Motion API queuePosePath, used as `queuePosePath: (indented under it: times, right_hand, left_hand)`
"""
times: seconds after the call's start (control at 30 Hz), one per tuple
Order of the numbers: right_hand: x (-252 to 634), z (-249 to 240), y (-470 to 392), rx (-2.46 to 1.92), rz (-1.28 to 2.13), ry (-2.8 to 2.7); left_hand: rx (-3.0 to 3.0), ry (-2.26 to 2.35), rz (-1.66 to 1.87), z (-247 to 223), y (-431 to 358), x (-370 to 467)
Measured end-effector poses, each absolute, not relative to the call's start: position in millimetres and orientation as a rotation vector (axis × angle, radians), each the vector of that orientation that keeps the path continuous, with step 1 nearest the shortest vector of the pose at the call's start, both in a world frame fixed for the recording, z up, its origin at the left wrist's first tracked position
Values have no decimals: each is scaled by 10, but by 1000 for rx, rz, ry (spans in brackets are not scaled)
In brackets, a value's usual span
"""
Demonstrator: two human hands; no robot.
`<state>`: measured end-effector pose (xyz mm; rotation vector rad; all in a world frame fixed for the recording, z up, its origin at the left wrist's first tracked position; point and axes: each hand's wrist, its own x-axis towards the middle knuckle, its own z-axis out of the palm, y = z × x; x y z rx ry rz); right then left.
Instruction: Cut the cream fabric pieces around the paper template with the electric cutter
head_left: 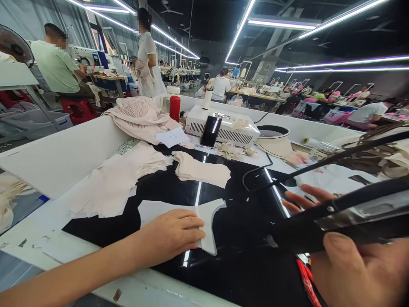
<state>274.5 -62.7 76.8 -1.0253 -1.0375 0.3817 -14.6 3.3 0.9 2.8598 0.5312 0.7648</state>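
Nearest to me, the right hand [361, 268] is gripping a long black tool [354, 213], with the thumb on one side and the fingers on the other; the tool is blurred, so I cannot tell if its tip touches the black board [249, 256] under it; some red wires [305, 277] hang just below the tool; the left hand [179, 230] lies palm down, its fingers loosely bent and closed around nothing, pressing on a white cut piece [209, 226]; this piece is flat on the black board, which rests on the white table [143, 290]; a little behind it there is a small stack of cream pieces [203, 170], and to its left a larger pale stack [111, 183]; farther on, a phone [211, 131] leans against a white vented box [223, 123], and a red cylinder [174, 108] stands beside lace fabric [140, 108]; beyond the table, a person in light green [54, 64] sits at a sewing machine, a person in white [150, 64] stands holding cloth, and ceiling lights [283, 24] shine above.
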Motion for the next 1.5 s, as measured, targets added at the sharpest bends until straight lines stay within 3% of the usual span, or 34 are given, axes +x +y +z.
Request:
queuePosePath:
  times: [0.33,0.77,1.5]
  right_hand:
    - [2290,882,-419,-944,400,-1052]
    - [2032,780,-672,-630,703,-1107]
    - [1978,718,-585,-578,678,-1110]
  left_hand:
    - [2880,428,734,114,-28,-48]
    - [3089,201,823,86,-60,214]
    - [2848,304,833,20,-64,274]
